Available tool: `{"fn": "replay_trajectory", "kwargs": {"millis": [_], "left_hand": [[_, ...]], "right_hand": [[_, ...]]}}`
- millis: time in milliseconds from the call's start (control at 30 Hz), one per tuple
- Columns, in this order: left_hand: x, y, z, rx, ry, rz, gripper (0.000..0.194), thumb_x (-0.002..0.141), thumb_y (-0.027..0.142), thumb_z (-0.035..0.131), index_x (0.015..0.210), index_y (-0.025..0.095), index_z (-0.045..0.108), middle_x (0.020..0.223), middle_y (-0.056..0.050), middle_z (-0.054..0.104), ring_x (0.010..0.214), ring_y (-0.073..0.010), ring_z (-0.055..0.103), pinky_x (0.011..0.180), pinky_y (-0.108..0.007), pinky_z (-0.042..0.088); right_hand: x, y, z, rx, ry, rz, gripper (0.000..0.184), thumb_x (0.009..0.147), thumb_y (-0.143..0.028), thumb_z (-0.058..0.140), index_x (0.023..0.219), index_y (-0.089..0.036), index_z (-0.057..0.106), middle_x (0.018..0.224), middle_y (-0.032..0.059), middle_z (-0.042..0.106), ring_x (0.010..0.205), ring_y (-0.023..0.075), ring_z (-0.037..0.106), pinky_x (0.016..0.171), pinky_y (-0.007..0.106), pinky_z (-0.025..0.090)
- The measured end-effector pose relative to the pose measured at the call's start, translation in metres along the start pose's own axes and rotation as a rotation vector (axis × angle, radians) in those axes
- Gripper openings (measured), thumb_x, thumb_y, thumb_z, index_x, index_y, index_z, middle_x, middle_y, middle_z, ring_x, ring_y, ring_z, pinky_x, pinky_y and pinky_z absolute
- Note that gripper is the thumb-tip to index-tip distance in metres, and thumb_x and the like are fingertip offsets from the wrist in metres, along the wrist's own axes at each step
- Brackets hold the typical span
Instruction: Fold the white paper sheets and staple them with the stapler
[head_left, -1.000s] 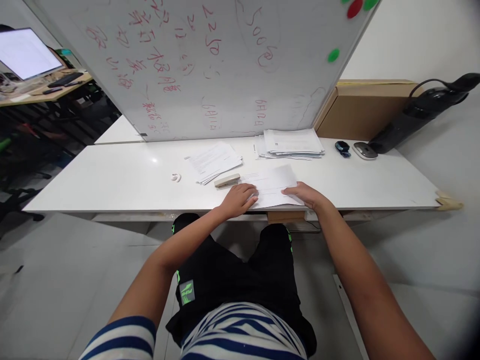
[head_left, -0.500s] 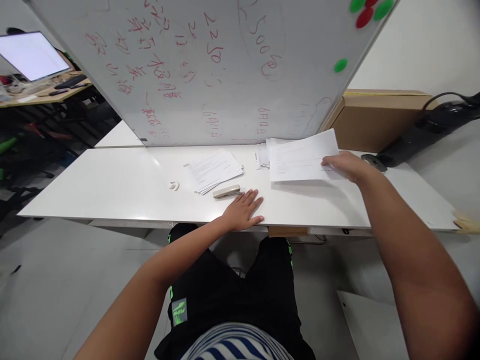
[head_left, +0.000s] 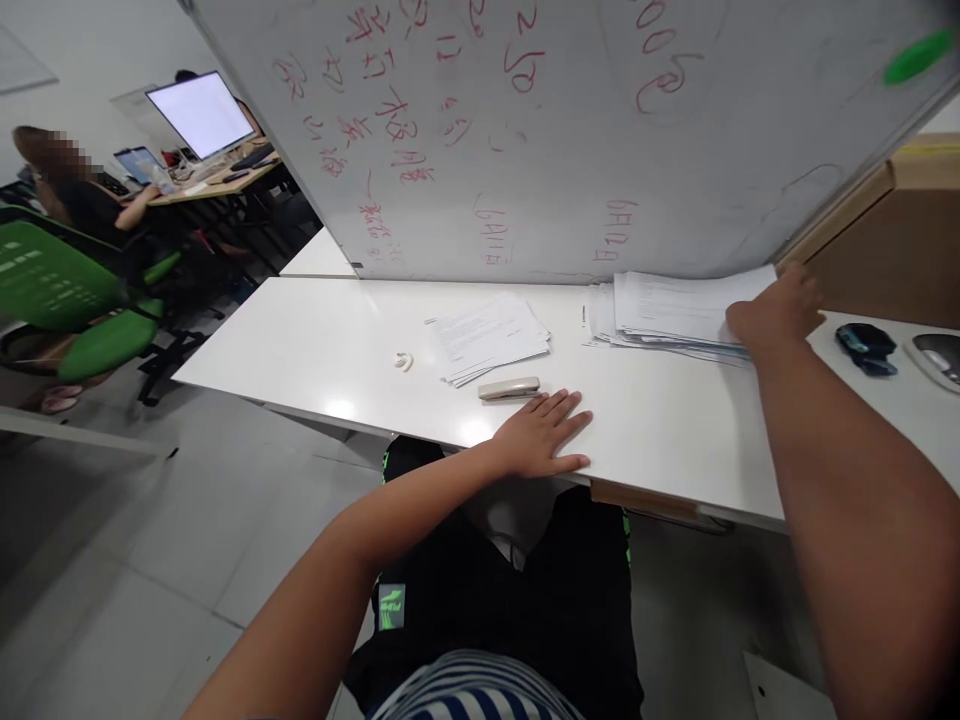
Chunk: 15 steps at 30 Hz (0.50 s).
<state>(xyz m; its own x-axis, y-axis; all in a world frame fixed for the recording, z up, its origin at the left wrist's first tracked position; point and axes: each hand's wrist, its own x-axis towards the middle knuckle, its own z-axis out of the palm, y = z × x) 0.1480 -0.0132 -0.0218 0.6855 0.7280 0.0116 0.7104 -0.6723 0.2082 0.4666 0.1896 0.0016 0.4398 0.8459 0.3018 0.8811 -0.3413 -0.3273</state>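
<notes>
My left hand [head_left: 546, 434] lies flat on the white desk by its front edge, fingers spread, holding nothing. Just beyond its fingertips is a beige stapler [head_left: 510, 388]. Farther back, a small fanned pile of printed sheets [head_left: 491, 337] rests on the desk. To the right, against the whiteboard, sits a thicker stack of papers [head_left: 679, 308]. My right hand [head_left: 780, 305] is closed at the right end of that stack, its thumb over the top sheet of paper and its other fingers at the far corner. How much paper it grips is hidden.
A whiteboard [head_left: 555, 150] with red writing stands along the desk's back edge. A small white curled object [head_left: 403, 361] lies at left. At right are a dark strapped object [head_left: 866, 348], a computer mouse [head_left: 937, 355] and a cardboard box [head_left: 885, 240]. A person sits beyond a green chair [head_left: 67, 300].
My right hand has brought the lifted paper down onto the stack by the whiteboard. The left hand stays flat on the desk. The view has swung to the left.
</notes>
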Motion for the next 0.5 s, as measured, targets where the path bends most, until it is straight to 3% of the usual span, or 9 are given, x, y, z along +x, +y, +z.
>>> {"fn": "replay_trajectory", "kwargs": {"millis": [67,167,233,333,400,500], "left_hand": [[0.000,0.000,0.000,-0.009,0.001,0.000,0.073,0.090,0.064,0.029,0.147,0.019,0.026,0.157,-0.009,0.014,0.145,-0.0241,0.008,0.117,-0.040,0.010],[0.000,-0.001,0.000,-0.026,-0.001,-0.004,0.072,0.090,0.065,0.029,0.147,0.020,0.026,0.157,-0.008,0.014,0.145,-0.0240,0.009,0.117,-0.041,0.010],[-0.001,-0.001,0.001,-0.032,0.002,-0.006,0.071,0.090,0.064,0.029,0.147,0.021,0.026,0.157,-0.008,0.014,0.144,-0.0240,0.010,0.117,-0.041,0.011],[-0.001,-0.001,0.002,-0.029,0.010,-0.005,0.071,0.090,0.064,0.029,0.146,0.021,0.026,0.157,-0.008,0.015,0.144,-0.0242,0.011,0.117,-0.041,0.010],[-0.001,-0.001,0.003,-0.025,0.016,-0.006,0.071,0.090,0.064,0.029,0.146,0.021,0.026,0.157,-0.008,0.015,0.144,-0.0247,0.011,0.116,-0.042,0.010],[-0.001,-0.002,0.004,-0.024,0.019,0.003,0.073,0.090,0.064,0.029,0.147,0.019,0.025,0.156,-0.009,0.016,0.144,-0.0261,0.011,0.116,-0.042,0.009]], "right_hand": [[-0.017,-0.014,0.001,0.007,0.163,-0.065,0.067,0.086,-0.029,0.056,0.140,-0.005,0.027,0.137,0.0334,0.029,0.132,0.0322,0.027,0.094,0.051,0.029],[-0.048,-0.049,0.001,0.067,0.153,-0.400,0.058,0.091,-0.031,0.046,0.141,-0.007,0.030,0.146,0.0270,0.021,0.137,0.0333,0.015,0.103,0.051,0.020],[-0.071,-0.078,0.003,0.123,0.028,-0.677,0.049,0.090,-0.029,0.045,0.135,-0.011,0.042,0.146,0.0212,0.028,0.136,0.0320,0.020,0.105,0.049,0.021],[-0.106,-0.123,0.013,0.194,-0.287,-1.039,0.040,0.090,-0.027,0.045,0.127,-0.016,0.052,0.138,0.0156,0.045,0.131,0.0299,0.034,0.104,0.048,0.028],[-0.126,-0.148,0.023,0.220,-0.421,-1.127,0.042,0.090,-0.032,0.046,0.128,-0.017,0.052,0.140,0.0141,0.045,0.131,0.0298,0.035,0.104,0.046,0.031],[-0.144,-0.173,0.040,0.240,-0.524,-1.156,0.053,0.087,-0.041,0.051,0.135,-0.018,0.047,0.148,0.0119,0.036,0.137,0.0308,0.029,0.107,0.046,0.028]]}}
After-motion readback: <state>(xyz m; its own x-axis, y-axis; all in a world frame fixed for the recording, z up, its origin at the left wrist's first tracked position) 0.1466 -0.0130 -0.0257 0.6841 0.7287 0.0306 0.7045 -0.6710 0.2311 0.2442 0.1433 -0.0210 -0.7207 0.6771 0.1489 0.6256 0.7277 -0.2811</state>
